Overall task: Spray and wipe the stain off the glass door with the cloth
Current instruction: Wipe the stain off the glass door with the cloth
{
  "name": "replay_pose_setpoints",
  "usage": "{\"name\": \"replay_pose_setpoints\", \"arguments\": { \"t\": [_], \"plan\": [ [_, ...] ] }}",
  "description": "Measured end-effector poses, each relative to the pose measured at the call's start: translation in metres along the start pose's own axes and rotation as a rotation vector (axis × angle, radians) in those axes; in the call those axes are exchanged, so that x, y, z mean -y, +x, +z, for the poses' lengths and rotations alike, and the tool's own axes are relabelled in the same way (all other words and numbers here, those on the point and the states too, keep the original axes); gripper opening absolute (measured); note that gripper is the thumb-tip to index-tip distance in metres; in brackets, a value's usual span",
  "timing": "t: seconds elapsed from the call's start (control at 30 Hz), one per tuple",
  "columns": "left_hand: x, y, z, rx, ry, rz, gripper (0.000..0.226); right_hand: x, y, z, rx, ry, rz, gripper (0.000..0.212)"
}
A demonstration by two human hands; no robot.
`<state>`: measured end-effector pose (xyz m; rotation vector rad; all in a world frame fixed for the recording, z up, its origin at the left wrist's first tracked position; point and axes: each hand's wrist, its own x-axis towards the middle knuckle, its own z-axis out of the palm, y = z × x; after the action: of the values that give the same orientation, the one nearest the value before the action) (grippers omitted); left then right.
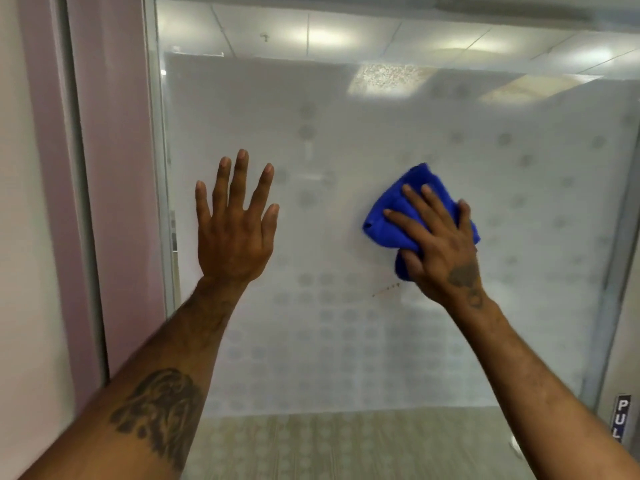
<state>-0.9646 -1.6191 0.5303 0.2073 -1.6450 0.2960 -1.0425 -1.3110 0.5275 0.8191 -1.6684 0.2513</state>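
- My right hand (440, 244) presses a bunched blue cloth (398, 220) flat against the frosted glass door (346, 341), fingers spread over the fabric and thumb tucked under its lower fold — a holding grip, not a loose one.
- My left hand (235, 226) lies open on the pane, fingers wide, holding nothing; no spray bottle is in view.
- A faint dotted brownish streak (386, 289) sits just below and left of the cloth — apparently the stain, and not yet covered.
- The risk, as I judge it: wiping too high would miss that streak altogether.
- A bunched cloth may drag the marks into a smear across the frosted film.
- Pressure from both palms could swing the door, which a label (621, 419) at its right edge marks for pulling.
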Motion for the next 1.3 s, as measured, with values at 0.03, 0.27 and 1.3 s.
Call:
{"name": "replay_pose_setpoints", "arguments": {
  "t": [0.03, 0.27, 1.3],
  "plan": [
    [0.0, 0.0, 0.0, -0.004, -0.003, -0.001, 0.06, -0.008, -0.006, -0.002, -0.009, 0.028, 0.077, 0.054],
    [-0.002, 0.0, 0.002, -0.004, 0.005, -0.009, 0.061, 0.028, -0.059, 0.024, -0.154, 0.371, 0.459, 0.062],
    [-0.002, 0.0, -0.004, 0.027, -0.042, -0.009, 0.06, 0.159, -0.087, 0.079, -0.047, 0.079, 0.16, 0.06]
  ]
}}
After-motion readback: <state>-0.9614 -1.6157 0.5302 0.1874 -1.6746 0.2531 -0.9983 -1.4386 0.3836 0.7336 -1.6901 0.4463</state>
